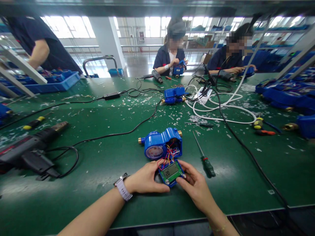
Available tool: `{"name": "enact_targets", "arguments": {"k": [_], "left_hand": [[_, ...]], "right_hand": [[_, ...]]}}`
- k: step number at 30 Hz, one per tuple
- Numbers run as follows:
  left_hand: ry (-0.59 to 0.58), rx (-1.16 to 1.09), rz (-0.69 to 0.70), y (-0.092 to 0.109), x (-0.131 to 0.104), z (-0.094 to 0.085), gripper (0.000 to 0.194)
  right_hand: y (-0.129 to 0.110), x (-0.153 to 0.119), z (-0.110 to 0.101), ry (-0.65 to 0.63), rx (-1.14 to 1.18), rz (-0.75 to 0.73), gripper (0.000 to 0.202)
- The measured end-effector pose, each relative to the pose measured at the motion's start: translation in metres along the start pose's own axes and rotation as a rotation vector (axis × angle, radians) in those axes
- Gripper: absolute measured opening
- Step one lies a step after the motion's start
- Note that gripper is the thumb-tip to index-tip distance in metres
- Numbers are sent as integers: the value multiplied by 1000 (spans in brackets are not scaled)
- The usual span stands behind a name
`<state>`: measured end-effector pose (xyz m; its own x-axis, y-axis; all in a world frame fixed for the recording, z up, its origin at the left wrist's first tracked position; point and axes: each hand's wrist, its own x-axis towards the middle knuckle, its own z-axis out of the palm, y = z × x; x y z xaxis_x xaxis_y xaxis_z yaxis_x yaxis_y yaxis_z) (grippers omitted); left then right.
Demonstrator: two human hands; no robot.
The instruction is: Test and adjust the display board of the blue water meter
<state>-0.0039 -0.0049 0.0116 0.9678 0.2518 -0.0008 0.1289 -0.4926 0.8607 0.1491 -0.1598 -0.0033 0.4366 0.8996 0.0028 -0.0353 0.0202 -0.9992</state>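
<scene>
Both hands hold a small circuit board with a display [171,172] in a blue frame, its screen facing up. My left hand [147,178] grips its left side, fingers closed round the edge, a watch on the wrist. On the right side, my right hand [194,183] pinches the board between thumb and fingers. Red, yellow and white wires [173,152] run from the board into the open compartment of a blue meter [156,144] with brass ends, which lies just beyond the hands. A green-handled screwdriver [208,167] rests to the right of it.
A heat gun [31,150] and yellow-black screwdriver [34,123] lie at left. Black cable [118,133] and white tubing [221,119] cross the green table [98,203]. Another blue meter [173,95] sits farther back. More meters [292,88] are piled right. Three people work across the table.
</scene>
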Motion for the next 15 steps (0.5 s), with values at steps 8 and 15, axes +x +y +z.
{"name": "enact_targets", "arguments": {"k": [8, 15], "left_hand": [[-37, -102, 35, 7, -1, -7, 60], [-51, -158, 18, 12, 1, -6, 48]], "right_hand": [[3, 1, -1, -19, -30, 4, 44], [3, 0, 0, -21, -46, 0, 43]]}}
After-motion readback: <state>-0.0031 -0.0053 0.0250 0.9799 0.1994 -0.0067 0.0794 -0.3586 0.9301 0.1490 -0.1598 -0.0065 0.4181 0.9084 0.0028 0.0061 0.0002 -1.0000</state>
